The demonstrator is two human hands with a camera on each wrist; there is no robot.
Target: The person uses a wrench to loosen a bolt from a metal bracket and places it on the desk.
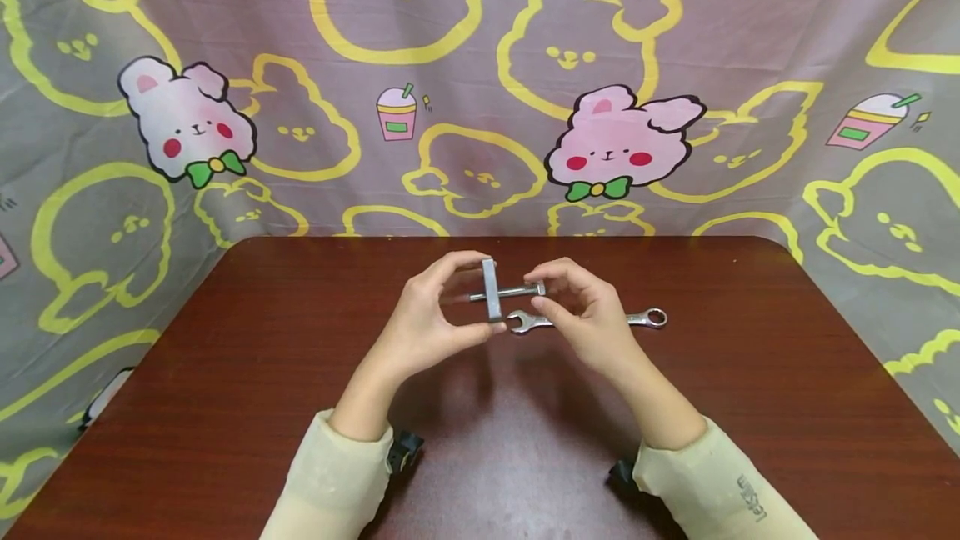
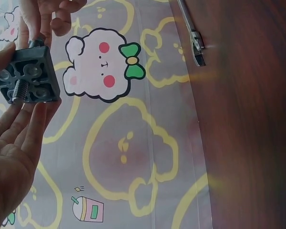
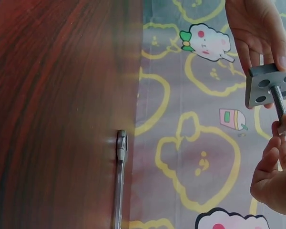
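Observation:
My left hand (image 1: 431, 319) holds a square grey metal plate (image 1: 491, 290) upright by its edges, thumb at the bottom and fingers at the top. Several round holes show on the plate's face (image 3: 271, 85) in the right wrist view. A threaded bolt (image 1: 513, 292) runs through the plate's middle, its tip (image 2: 20, 90) poking out on the left side. At the other end, my right hand (image 1: 588, 315) pinches the bolt's head between thumb and fingers. Behind the right hand a silver combination wrench (image 1: 648, 319) lies on the table, its middle hidden by that hand.
The dark red-brown wooden table (image 1: 247, 373) ends at the back against a curtain (image 1: 465, 90) printed with cartoon rabbits and drink cups. Black straps (image 1: 405, 450) show at both sleeve cuffs.

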